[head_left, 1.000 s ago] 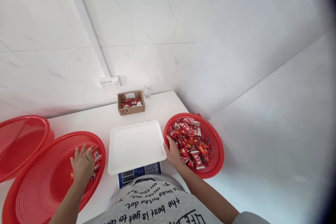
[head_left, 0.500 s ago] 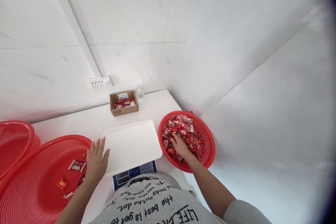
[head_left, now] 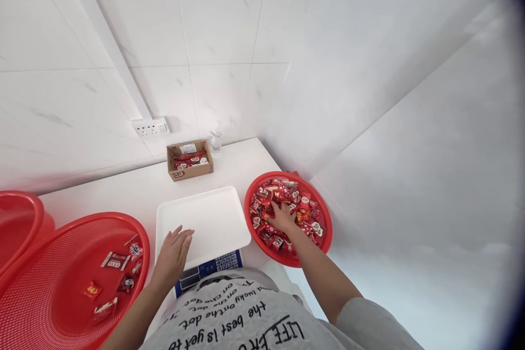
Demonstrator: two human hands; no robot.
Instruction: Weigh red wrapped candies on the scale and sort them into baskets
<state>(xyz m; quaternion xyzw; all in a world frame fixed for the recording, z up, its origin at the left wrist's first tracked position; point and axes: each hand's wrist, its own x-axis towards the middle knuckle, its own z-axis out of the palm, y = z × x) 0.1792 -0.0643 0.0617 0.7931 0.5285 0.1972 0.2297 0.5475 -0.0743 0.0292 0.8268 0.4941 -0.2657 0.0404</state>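
Observation:
My right hand (head_left: 282, 219) is down among red-wrapped candies (head_left: 304, 213) in a round red plastic basket (head_left: 329, 229) on the right. Its fingers are spread and touch the wrappers; the tips are partly hidden, and I see nothing gripped. Over the front left part of a white scale tray (head_left: 205, 213), my left hand (head_left: 173, 256) is held with fingers stretched out and nothing in it. Below the tray shows the scale's blue keypad panel (head_left: 223, 261). To the left, a large red basket (head_left: 88, 220) has several loose wrapped candies (head_left: 115, 260) on its bottom.
At the back of the white table (head_left: 241, 158) stands a small cardboard box (head_left: 190, 172) with red packets inside. Beside it is a clear plastic item (head_left: 215, 141). Another red basket (head_left: 39, 216) is at the far left. A wall socket (head_left: 151, 127) sits above the table.
My left hand has moved right, from the left basket's rim to over the tray. My right hand stays in the right basket, where the candies have been shifted about and lie differently.

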